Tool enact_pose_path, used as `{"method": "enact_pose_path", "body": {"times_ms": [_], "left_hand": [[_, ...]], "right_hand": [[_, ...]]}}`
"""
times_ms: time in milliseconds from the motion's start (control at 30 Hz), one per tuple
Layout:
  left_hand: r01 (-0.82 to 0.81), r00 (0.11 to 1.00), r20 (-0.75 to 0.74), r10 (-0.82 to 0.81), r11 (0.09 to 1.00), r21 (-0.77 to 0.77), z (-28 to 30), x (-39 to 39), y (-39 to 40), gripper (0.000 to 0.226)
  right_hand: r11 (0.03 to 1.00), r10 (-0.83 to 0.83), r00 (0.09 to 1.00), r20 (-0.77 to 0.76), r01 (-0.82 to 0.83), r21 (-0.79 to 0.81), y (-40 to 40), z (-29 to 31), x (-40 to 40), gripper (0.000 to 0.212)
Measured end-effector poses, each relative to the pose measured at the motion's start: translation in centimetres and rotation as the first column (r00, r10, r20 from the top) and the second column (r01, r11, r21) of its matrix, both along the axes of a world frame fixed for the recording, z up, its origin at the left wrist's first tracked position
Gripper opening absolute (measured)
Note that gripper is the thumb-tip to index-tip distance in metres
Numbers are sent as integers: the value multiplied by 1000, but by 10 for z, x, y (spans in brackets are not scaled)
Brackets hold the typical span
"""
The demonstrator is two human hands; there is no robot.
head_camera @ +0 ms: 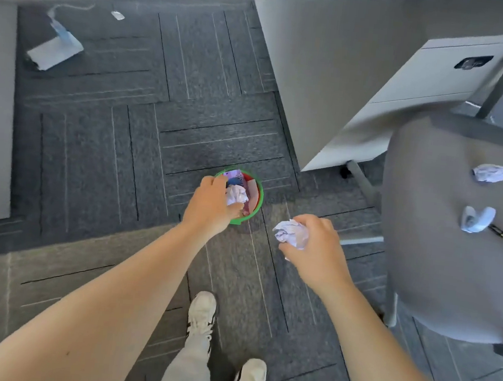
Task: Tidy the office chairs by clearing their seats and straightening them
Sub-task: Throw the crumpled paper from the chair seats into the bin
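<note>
**Two paper balls on the way to the bin**

We stand over the small green bin (257,202) on the carpet floor (94,142). Our left hand (211,204) is right above its opening, and its fingers (234,210) curl around a crumpled paper ball (236,195), so that the ball can fall straight inside. The bin already looks rather full of other rubbish. Our right hand (315,246) waits just beside the bin, its fingers closed around a second paper ball (290,234); we judge it is held there to follow after the first.

The grey office chair (440,272) is at our right, near the white desk (316,88). Its seat is not yet clear: three more crumpled papers (491,173) lie on it, well apart from each other, with a small dark object beside the middle one. A flat paper (53,51) lies on the floor further away.
</note>
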State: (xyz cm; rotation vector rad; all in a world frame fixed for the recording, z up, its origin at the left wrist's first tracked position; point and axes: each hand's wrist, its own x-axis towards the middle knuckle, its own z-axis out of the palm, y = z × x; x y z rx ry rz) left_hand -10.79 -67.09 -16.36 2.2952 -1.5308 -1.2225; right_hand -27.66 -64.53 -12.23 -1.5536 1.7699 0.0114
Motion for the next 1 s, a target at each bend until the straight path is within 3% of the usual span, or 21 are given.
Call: {"method": "enact_pose_path", "body": {"times_ms": [200, 333, 533, 733, 1000], "left_hand": [[34, 999, 28, -36, 996, 81, -30, 33, -30, 49], [68, 995, 64, -76, 990, 125, -25, 55, -33, 45], [155, 980, 108, -167, 982, 112, 2, 47, -54, 38], [343, 934, 97, -345, 939, 37, 41, -35, -83, 30], [625, 780, 55, -623, 780, -34, 81, -190, -120, 38]], "right_hand": [[999, -37, 999, -9, 37, 24, -56, -46, 40, 55], [988, 109, 994, 10, -109, 111, -74, -58, 61, 86], [992, 32, 999, -31, -28, 126, -77, -34, 34, 56], [978, -186, 981, -52, 190, 87, -74, 12, -44, 48], [879, -471, 873, -129, 476, 11, -65, 45, -189, 48]]}}
